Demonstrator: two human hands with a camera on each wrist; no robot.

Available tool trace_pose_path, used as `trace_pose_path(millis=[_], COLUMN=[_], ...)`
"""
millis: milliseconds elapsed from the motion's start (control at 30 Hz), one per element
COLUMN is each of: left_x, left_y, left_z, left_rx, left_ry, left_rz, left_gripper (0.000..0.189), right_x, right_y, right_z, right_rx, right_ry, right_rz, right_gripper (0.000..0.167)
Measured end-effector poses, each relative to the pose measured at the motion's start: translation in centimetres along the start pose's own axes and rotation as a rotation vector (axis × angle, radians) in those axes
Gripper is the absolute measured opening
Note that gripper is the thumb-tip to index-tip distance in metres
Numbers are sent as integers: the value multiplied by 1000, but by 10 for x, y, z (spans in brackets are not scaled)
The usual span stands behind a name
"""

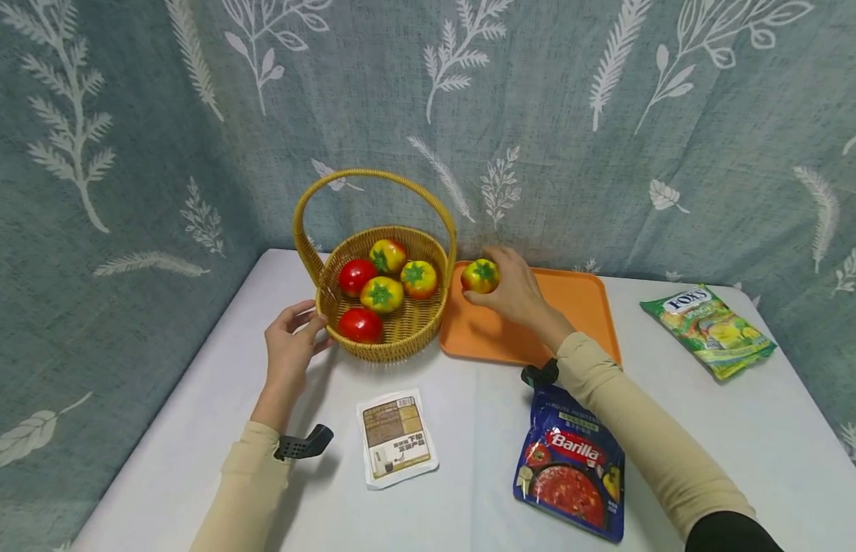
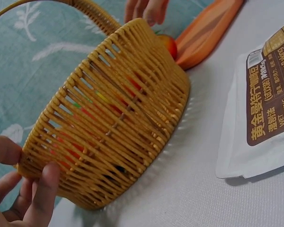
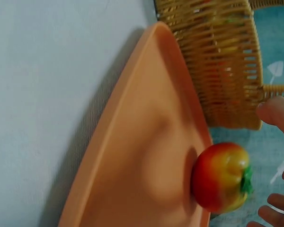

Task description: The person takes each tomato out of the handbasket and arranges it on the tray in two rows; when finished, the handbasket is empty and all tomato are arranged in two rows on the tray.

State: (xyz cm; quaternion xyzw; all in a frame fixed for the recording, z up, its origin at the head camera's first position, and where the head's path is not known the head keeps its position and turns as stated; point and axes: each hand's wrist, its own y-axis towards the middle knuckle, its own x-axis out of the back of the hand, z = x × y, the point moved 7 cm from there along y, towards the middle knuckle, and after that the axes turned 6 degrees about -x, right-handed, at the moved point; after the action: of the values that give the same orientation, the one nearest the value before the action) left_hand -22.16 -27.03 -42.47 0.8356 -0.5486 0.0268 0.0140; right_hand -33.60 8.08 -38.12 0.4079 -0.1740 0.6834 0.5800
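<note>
A wicker basket (image 1: 393, 349) with a tall handle stands at the back, holding several red and red-yellow tomato-like fruits (image 1: 361, 325). My left hand (image 1: 292, 341) pinches its left rim; in the left wrist view the thumb lies against the outer weave (image 2: 113, 123). On the orange tray (image 1: 573, 307) beside the basket sits one red-yellow fruit with a green leafy top (image 3: 220, 177). My right hand (image 1: 514, 291) is around this fruit in the head view. The right wrist view shows its thumb and fingers spread, with a gap between them and the fruit.
A white-and-brown packet (image 1: 398, 437) lies in front of the basket. The blue Barilla pouch (image 1: 573, 468) is under and beside the right forearm. At the far right lies a green Fox's candy bag (image 1: 707, 330). A patterned curtain (image 1: 400, 115) hangs behind the table.
</note>
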Motion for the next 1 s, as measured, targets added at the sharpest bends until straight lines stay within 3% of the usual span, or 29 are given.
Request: trace_pose_path(millis=[567, 1000], left_x=[-2, -1], left_y=[1, 1], left_z=[-2, 1], left_rx=[0, 13], left_ry=[13, 6], left_rz=[1, -7], left_gripper=[40, 41], right_x=[15, 17], right_y=[-20, -33], right_z=[25, 59], right_rx=[67, 229], right_ry=[23, 81], right_rz=[-65, -82], right_gripper=[78, 74])
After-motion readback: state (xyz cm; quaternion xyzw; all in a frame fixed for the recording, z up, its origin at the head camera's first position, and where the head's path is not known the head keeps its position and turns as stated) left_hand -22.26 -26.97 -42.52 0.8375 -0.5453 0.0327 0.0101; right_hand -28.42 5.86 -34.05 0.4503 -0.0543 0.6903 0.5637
